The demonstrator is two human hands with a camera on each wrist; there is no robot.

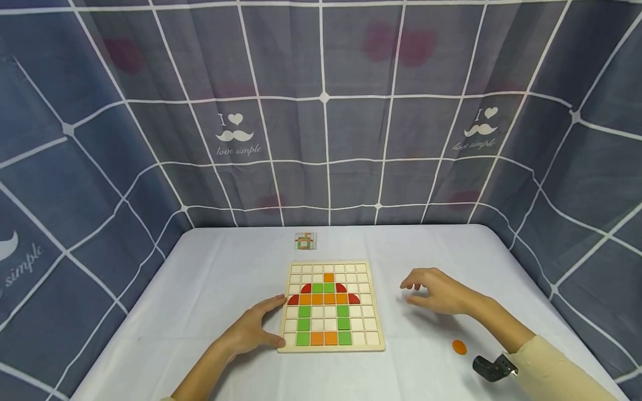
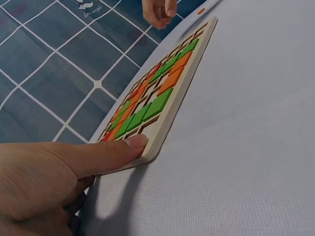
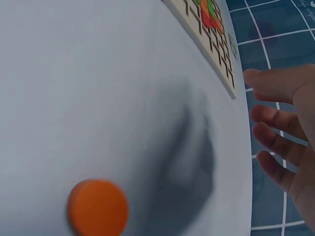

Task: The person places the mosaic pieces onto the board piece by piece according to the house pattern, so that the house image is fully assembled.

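Note:
A light wooden grid board point(image 1: 368, 324) lies flat on the white table. Several green and orange squares and red rounded-corner pieces point(image 1: 354, 299) fill some of its cells in a symmetrical figure. My left hand point(image 1: 247, 329) is at the board's left edge, thumb and index finger spread. In the left wrist view its thumb point(image 2: 135, 141) presses on the near corner; the other fingers are partly hidden. To the right of the board, my right hand point(image 1: 435, 291) hovers above the cloth, fingers loosely bent, holding nothing. Nearer to me lies an orange disc point(image 1: 458, 347), also visible in the right wrist view point(image 3: 98, 208).
A small picture card point(image 1: 305, 241) with a similar coloured pattern lies behind the board. Dark checked curtains point(image 1: 351, 133) stand round the table's back and sides. A black device point(image 1: 494, 368) sits at my right wrist.

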